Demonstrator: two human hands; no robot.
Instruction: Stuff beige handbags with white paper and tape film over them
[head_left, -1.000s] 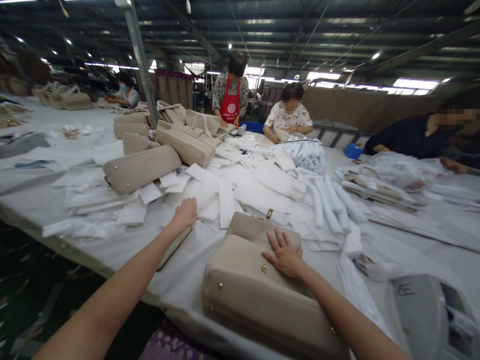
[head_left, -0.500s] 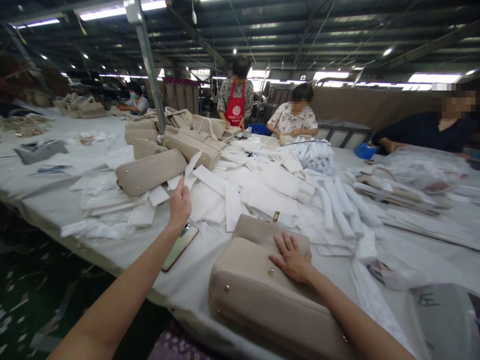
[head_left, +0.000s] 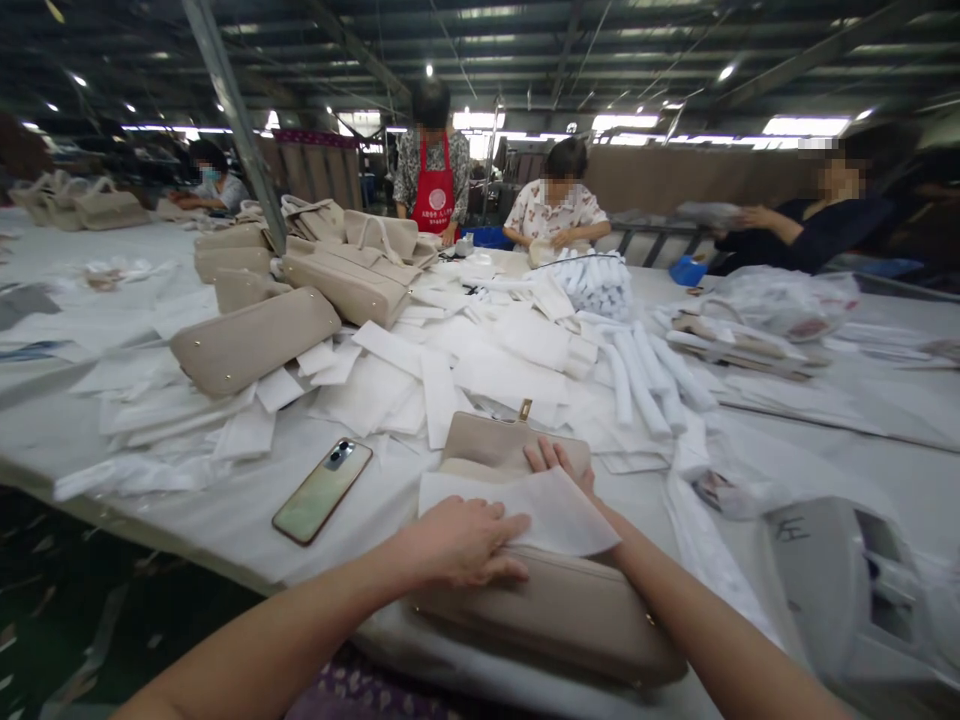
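Observation:
A beige handbag (head_left: 540, 610) lies on its side in front of me, its flap (head_left: 480, 435) folded out and a small gold clasp (head_left: 524, 410) at the flap's edge. Across the bag rests a white sheet (head_left: 555, 510), reaching to my right wrist. My left hand (head_left: 469, 540) lies over the sheet's near left part, fingers stretched out and thumb apart. With fingers spread, my right hand (head_left: 562, 465) rests on the flap, just past the sheet's far edge. Part of its palm is hard to see.
White sheets (head_left: 510, 350) are heaped beyond the bag, with more beige bags (head_left: 255, 340) at left. A phone (head_left: 322, 490) lies left of my arm. White rolls (head_left: 645, 375) and a grey tape dispenser-like object (head_left: 810, 570) are at right. Co-workers (head_left: 559, 205) sit or stand across the table.
My left hand has come from the sheet pile to the bag, bringing a white sheet that now covers part of it. My right hand stays on the flap. The view has turned rightward.

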